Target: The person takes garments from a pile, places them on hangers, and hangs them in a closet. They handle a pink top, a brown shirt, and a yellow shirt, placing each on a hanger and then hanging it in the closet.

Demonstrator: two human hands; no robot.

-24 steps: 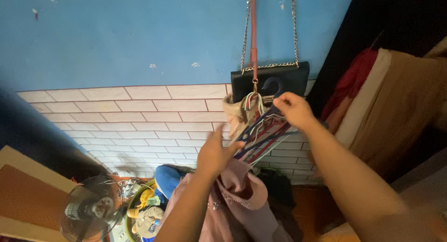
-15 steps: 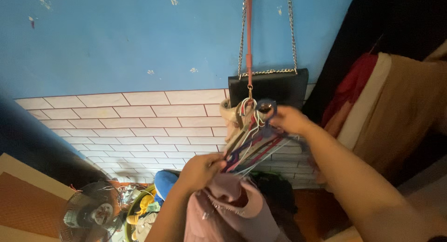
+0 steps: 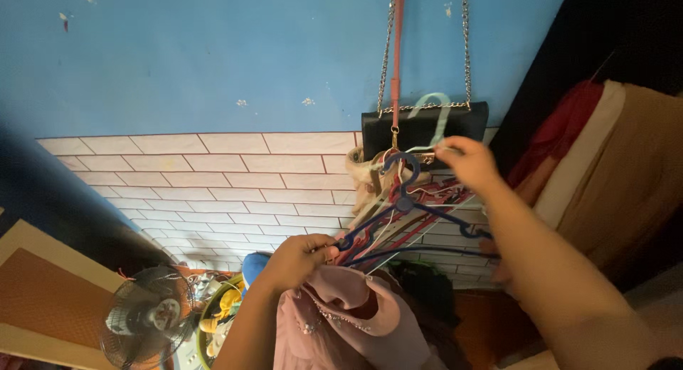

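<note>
Blue wall (image 3: 213, 50) above, white brick-pattern panel (image 3: 213, 178) below; cluttered corner, view tilted.

Nearest: right forearm crossing from lower right; pink garment (image 3: 341, 327) with beaded neckline hanging under the left hand (image 3: 299, 260). Left fingers closed, pinching the garment's top edge together with the lower end of a dark blue hanger (image 3: 398, 206).

Middle: bundle of hangers (image 3: 420, 213), blue, red and pale, tangled and fanned between the two hands. Right hand (image 3: 469, 164) higher, fingers closed on the neck of a pale green hanger (image 3: 434, 114) whose hook rises clear of the bunch.

Beyond: black bag (image 3: 427, 124) on a chain, and a pink strap (image 3: 397, 57), hanging against the wall. Hanging clothes (image 3: 605, 156), red, cream and brown, at right. Low left: small fan (image 3: 146, 324), basket of bright oddments (image 3: 217, 313).

Judgement: step in hand is separating one hanger from the tangle while the garment waits. Next move calls for freeing the hook without dragging the neighbouring hangers along, with the left grip holding the garment steady.
</note>
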